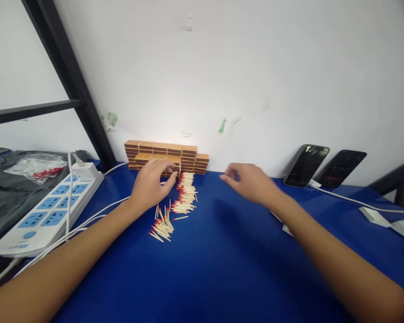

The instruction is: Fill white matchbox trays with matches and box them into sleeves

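Matchboxes: Brown and tan matchboxes [154, 146] stand in tidy stacks at the back of the blue table [195, 278], close to the white wall [256, 63]. A shorter row sits in front of the taller one, and a low stack ends the row on the right.
Main pile: Loose red-headed matches [186, 197] run in a band from the foot of the boxes toward the person, most heads facing left.
Smaller cluster: More matches [162, 228] lie fanned out, nearer the person and to the left.
Left hand: The left hand [154, 183] is half curled in front of the boxes, thumb and finger apart with nothing visible between them; I cannot tell whether it touches a box.
Right hand: The right hand [247, 180] hangs right of the pile, well apart from it, fingers narrowly curled and blurred; I cannot tell if it holds anything.
Progress: The stacking looks orderly. The main pile seems partly lined up, while the cluster looks unsorted. Whether the boxes are filled does not show.
Surroundings: A power strip [50, 213] lies at left; two phones [306, 166] lean at right.
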`<action>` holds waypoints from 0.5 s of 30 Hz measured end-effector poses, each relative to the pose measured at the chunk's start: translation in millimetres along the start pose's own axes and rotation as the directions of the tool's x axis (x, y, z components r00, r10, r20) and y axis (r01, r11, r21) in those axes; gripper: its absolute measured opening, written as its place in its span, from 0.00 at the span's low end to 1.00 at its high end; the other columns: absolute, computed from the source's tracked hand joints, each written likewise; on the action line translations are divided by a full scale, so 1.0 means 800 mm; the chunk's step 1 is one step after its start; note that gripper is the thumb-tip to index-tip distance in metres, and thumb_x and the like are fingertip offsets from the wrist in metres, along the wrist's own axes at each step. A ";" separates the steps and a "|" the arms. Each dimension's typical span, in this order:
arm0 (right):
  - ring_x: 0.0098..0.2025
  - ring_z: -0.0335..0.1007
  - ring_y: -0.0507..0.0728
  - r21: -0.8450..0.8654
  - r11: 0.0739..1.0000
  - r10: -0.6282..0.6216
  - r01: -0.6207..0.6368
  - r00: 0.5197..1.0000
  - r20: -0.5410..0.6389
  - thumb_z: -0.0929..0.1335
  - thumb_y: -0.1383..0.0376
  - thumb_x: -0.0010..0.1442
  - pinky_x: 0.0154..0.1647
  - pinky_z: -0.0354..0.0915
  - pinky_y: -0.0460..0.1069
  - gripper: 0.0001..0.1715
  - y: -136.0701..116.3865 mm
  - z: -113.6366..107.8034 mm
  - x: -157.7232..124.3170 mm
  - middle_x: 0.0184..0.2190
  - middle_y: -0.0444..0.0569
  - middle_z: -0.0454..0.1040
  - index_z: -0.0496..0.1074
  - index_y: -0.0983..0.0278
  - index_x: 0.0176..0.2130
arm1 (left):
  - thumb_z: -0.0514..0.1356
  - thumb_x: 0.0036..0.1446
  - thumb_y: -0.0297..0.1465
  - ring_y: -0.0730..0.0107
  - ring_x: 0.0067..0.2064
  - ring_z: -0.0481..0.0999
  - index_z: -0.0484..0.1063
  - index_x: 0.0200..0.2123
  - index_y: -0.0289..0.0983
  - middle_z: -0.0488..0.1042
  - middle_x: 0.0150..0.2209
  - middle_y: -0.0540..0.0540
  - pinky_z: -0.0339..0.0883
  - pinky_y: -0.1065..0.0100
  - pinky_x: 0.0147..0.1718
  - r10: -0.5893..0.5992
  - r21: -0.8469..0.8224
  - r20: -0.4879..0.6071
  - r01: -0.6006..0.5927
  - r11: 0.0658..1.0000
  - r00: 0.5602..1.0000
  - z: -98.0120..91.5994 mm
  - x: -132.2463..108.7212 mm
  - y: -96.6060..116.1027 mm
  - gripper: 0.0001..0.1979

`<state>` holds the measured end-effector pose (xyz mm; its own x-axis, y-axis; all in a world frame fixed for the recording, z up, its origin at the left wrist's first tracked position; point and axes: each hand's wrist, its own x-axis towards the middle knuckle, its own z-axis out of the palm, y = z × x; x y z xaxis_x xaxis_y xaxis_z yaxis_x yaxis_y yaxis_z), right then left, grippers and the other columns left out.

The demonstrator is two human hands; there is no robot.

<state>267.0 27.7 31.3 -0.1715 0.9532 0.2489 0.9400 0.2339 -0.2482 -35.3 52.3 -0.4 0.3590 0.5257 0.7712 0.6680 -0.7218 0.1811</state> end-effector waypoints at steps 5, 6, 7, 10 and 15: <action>0.47 0.78 0.70 -0.321 0.901 0.384 -0.292 0.882 0.274 0.70 0.43 0.59 0.41 0.70 0.57 0.31 0.113 -0.049 -0.066 0.48 0.62 0.81 0.77 0.66 0.48 | 0.60 0.67 0.31 0.57 0.46 0.76 0.75 0.48 0.35 0.80 0.43 0.41 0.71 0.56 0.50 0.219 0.018 0.131 -0.223 0.975 0.967 0.005 -0.005 0.020 0.09; 0.48 0.78 0.71 -0.323 0.887 0.433 -0.330 0.838 0.333 0.71 0.41 0.56 0.42 0.71 0.58 0.35 0.124 -0.050 -0.073 0.48 0.63 0.81 0.77 0.66 0.49 | 0.60 0.67 0.31 0.57 0.47 0.76 0.75 0.48 0.35 0.79 0.43 0.41 0.71 0.56 0.50 0.237 0.019 0.141 -0.242 0.970 0.961 0.005 -0.006 0.024 0.09; 0.49 0.78 0.72 -0.317 0.882 0.453 -0.348 0.813 0.366 0.72 0.40 0.54 0.42 0.72 0.58 0.37 0.130 -0.051 -0.076 0.49 0.63 0.80 0.77 0.65 0.50 | 0.60 0.67 0.31 0.57 0.47 0.76 0.75 0.48 0.35 0.79 0.43 0.41 0.71 0.56 0.50 0.249 0.019 0.148 -0.254 0.967 0.957 0.004 -0.007 0.026 0.09; 0.47 0.79 0.72 -0.308 0.887 0.449 -0.345 0.803 0.392 0.74 0.42 0.52 0.40 0.72 0.58 0.33 0.127 -0.046 -0.076 0.49 0.61 0.81 0.77 0.62 0.48 | 0.60 0.66 0.30 0.58 0.47 0.76 0.75 0.48 0.36 0.79 0.43 0.41 0.72 0.56 0.50 0.267 0.014 0.162 -0.273 0.962 0.950 0.001 -0.008 0.029 0.09; 0.42 0.79 0.68 -0.276 0.932 0.315 -0.235 0.902 0.295 0.66 0.42 0.63 0.36 0.68 0.55 0.31 0.086 -0.037 -0.067 0.42 0.58 0.81 0.75 0.63 0.49 | 0.61 0.66 0.28 0.58 0.48 0.76 0.75 0.48 0.36 0.80 0.43 0.42 0.71 0.55 0.52 0.306 -0.006 0.164 -0.310 0.951 0.938 0.001 -0.008 0.030 0.09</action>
<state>349.5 -13.1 28.8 0.0542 0.9901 -0.1294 0.9978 -0.0587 -0.0311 -20.6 32.1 -1.5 0.6482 0.3458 0.6784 0.5201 -0.8518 -0.0628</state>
